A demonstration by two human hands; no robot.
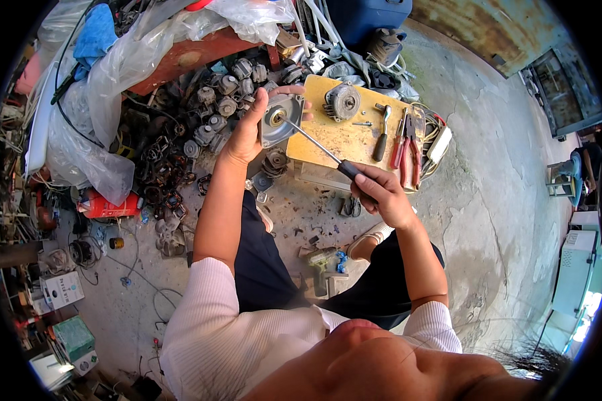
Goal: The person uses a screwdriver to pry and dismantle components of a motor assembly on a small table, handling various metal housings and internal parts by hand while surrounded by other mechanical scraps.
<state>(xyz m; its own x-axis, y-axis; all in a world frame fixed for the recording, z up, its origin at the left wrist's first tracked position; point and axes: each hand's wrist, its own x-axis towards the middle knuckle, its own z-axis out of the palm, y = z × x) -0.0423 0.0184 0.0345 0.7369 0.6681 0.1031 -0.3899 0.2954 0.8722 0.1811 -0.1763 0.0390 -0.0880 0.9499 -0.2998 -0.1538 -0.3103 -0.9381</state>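
My left hand (247, 132) grips a grey metal motor end cover (290, 105) by its edge, its round centre facing up. A screwdriver (319, 145) with a dark handle is in my right hand (388, 195), its tip at the centre of the cover. Just beyond, on a worn yellow tabletop (354, 146), sits a small motor part (343, 101) with a round metal face. Right of it lie a small bolt-like piece (362, 123), a black-handled ratchet wrench (381, 142), a slim red-handled tool (399, 143) and red-handled pliers (414, 148).
Heaped motor parts (214, 107) cover the floor at the left. A greenish drill (322, 266) stands between my feet among scraps. Plastic sheeting (107, 100), a red container (110, 204) and cables (130, 267) lie left. A blue bin (368, 17) stands behind; another person (590, 164) is far right.
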